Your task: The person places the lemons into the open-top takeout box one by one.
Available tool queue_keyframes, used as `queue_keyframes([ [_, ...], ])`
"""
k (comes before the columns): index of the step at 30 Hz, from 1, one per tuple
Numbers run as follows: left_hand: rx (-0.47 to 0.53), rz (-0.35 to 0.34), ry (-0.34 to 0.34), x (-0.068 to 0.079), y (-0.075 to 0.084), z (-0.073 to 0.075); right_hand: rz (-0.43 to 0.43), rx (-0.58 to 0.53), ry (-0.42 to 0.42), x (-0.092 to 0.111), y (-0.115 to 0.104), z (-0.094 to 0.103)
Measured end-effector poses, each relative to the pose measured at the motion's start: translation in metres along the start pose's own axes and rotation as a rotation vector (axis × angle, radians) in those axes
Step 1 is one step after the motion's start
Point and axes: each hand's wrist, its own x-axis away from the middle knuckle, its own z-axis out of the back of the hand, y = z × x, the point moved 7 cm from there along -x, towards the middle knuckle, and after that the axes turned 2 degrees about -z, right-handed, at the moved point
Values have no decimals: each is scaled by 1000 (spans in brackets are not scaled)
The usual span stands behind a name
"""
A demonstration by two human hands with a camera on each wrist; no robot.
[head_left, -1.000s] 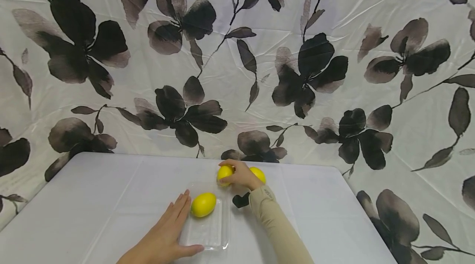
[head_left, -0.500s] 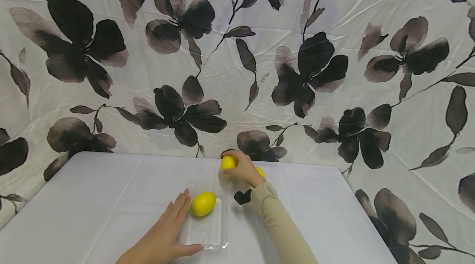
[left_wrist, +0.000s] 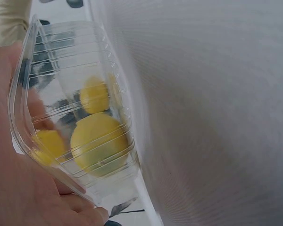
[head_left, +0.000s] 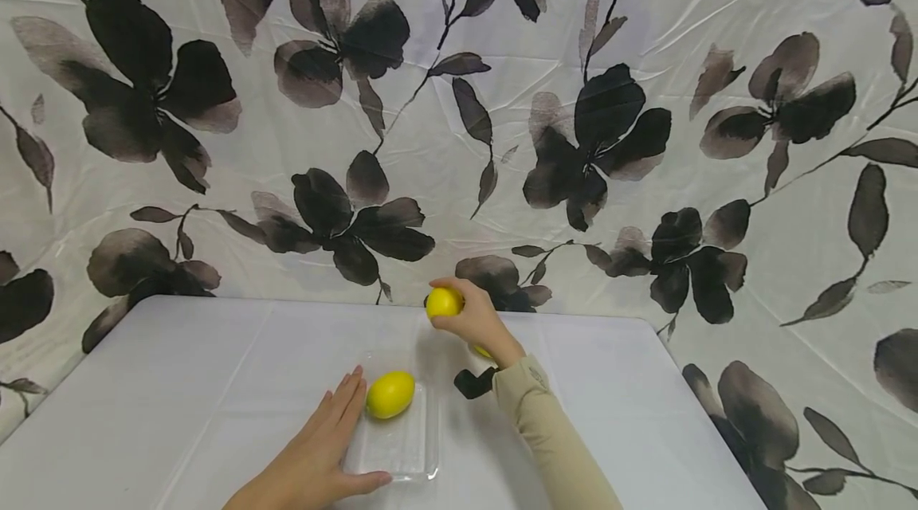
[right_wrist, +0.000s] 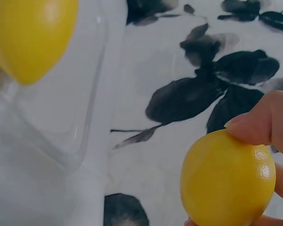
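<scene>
A clear plastic container [head_left: 402, 450] lies on the table with one yellow lemon [head_left: 390, 394] inside, towards its far end. Along the container's left side rest the straight fingers of my left hand [head_left: 315, 450], the thumb spread across its near end. My right hand [head_left: 473, 317] pinches a second lemon [head_left: 444, 303] between thumb and fingers, raised beyond the container near the table's far edge. In the right wrist view this lemon [right_wrist: 228, 181] hangs apart from the container. A third lemon [head_left: 484, 351] is mostly hidden behind the right wrist.
The white-covered table [head_left: 215, 390] ends at a far edge against a floral cloth [head_left: 445, 135]. Beside the right sleeve [head_left: 552, 422] hangs a small black object [head_left: 475, 384], whose kind I cannot tell.
My right hand has lifted the pinched lemon up and away from beside the container's far end. The left hand, container and lemon inside it have stayed in place.
</scene>
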Motion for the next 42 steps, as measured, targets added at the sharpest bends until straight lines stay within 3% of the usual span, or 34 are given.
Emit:
queue_keyframes([
  [6, 3, -33, 16, 5, 0, 1, 49, -62, 11, 19, -20, 5],
  [12, -8, -40, 34, 7, -1, 1, 97, -45, -7, 43, -35, 0],
  [21, -26, -91, 91, 14, 0, 4, 123, 20, -83, 83, -41, -33],
  [27, -24, -100, 101, 18, -1, 5, 112, 32, -150, 98, -37, -54],
  [35, -43, -168, 164, 23, 1, 7, 127, 156, -192, 108, -36, -70],
  [42, -46, -196, 181, 24, 2, 6, 142, 387, -209, 116, -40, -82],
])
